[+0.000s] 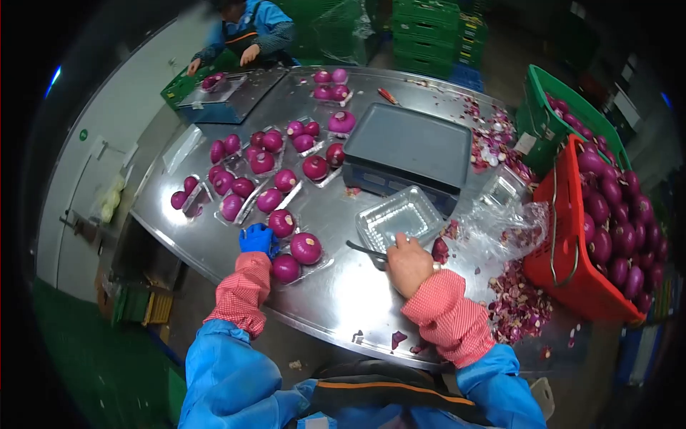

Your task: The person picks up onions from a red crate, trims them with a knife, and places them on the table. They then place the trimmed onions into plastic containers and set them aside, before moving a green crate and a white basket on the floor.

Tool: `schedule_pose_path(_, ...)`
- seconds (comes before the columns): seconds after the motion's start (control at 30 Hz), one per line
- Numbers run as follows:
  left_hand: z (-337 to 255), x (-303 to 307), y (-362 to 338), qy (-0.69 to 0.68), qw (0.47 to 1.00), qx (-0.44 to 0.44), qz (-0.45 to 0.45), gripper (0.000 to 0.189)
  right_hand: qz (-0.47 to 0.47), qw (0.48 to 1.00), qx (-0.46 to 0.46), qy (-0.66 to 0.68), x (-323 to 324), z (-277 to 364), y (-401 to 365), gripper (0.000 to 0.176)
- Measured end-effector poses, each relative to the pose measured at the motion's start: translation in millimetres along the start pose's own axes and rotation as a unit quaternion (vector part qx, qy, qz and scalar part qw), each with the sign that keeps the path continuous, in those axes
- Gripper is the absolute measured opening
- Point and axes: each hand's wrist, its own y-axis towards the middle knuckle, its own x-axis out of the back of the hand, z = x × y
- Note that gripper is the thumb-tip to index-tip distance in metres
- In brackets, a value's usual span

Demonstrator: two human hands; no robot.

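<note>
My left hand [259, 240], in a blue glove, has its fingers curled at the left side of a clear tray of red onions [306, 248]. What lies inside that grip is hidden. My bare right hand [409, 266] is closed around a slim dark tool [366, 249], which juts out to the left; its kind cannot be made out. Those fingers overlap the near edge of a clear plastic tray [399, 218] with no onions in it. Just behind this tray stands a weighing scale [411, 143] with a flat grey top.
Several trays of red onions [262, 161] cover the table's left half. To the right are a red crate [572, 236] full of onions, a green crate [532, 107], plastic film [504, 229] and onion skins [522, 307]. Across the table a person [257, 36] works beside another scale [232, 96].
</note>
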Motion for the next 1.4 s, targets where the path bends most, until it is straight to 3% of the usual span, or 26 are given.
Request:
schedule_pose_path(0.13,-1.1,15.3,2.4,0.008,0.999,-0.027,-0.020,0.032,0.013,0.999,-0.020,0.027,0.3,13.1,8.7,0.016)
schedule_pose_path(0.4,3.0,13.9,0.6,-0.017,0.999,-0.034,0.025,0.032,-0.081,0.996,0.036,0.031,-2.6,14.7,-0.7,0.005)
schedule_pose_path(0.53,13.9,11.0,0.8,-0.060,0.995,-0.070,0.026,0.044,-0.079,0.996,0.041,-0.024,30.2,10.2,-16.1,0.005)
schedule_pose_path(0.57,15.3,16.9,-2.8,-0.102,0.991,-0.089,0.005,0.047,-0.148,0.988,0.046,-0.018,35.1,6.6,-26.2,0.009)
schedule_pose_path(0.67,26.0,13.6,5.1,-0.179,0.967,-0.141,-0.117,0.049,-0.201,0.977,0.073,-0.023,59.2,-10.0,-69.5,0.008)
schedule_pose_path(0.73,3.0,35.8,5.5,-0.200,0.948,-0.132,-0.209,0.045,-0.153,0.986,0.064,-0.014,58.1,-22.3,-105.8,0.006)
schedule_pose_path(0.83,-77.4,87.7,12.8,-0.291,0.887,-0.230,-0.275,0.038,-0.079,0.996,0.035,0.036,22.2,-40.8,-154.8,0.009)
schedule_pose_path(0.87,-118.3,113.0,9.1,-0.326,0.871,-0.263,-0.255,0.038,-0.042,0.997,0.023,0.053,10.2,-44.7,-167.0,0.011)
schedule_pose_path(0.93,-215.3,178.0,-12.7,-0.395,0.834,-0.323,-0.211,0.037,0.031,0.991,-0.024,0.129,16.0,-46.4,-184.6,0.044)
schedule_pose_path(1.0,-304.2,223.8,-29.3,-0.415,0.778,-0.441,-0.169,0.037,0.029,0.986,-0.038,0.163,36.6,-49.4,-192.1,0.058)
schedule_pose_path(1.07,-388.2,264.3,-52.8,-0.396,0.745,-0.523,-0.122,0.037,-0.018,0.984,-0.061,0.165,46.4,-59.4,-205.3,0.056)
schedule_pose_path(1.13,-471.0,288.0,-59.6,-0.391,0.657,-0.637,-0.101,0.039,-0.050,0.979,-0.097,0.173,61.2,-69.8,-218.3,0.053)
schedule_pose_path(1.17,-515.1,281.1,-60.6,-0.464,0.604,-0.648,-0.006,0.048,-0.058,0.974,-0.120,0.182,72.2,-74.0,-227.9,0.050)
schedule_pose_path(1.2,-560.3,281.0,-70.8,-0.506,0.542,-0.670,0.033,0.061,-0.065,0.969,-0.144,0.190,78.9,-81.2,-236.9,0.048)
schedule_pose_path(1.27,-636.3,291.2,-95.6,-0.493,0.565,-0.657,0.080,0.077,-0.106,0.961,-0.167,0.191,74.0,-93.8,-255.7,0.043)
schedule_pose_path(1.4,-752.1,284.2,-112.3,-0.333,0.697,-0.634,-0.031,0.095,-0.181,0.936,-0.238,0.182,69.0,-111.8,-290.6,0.038)
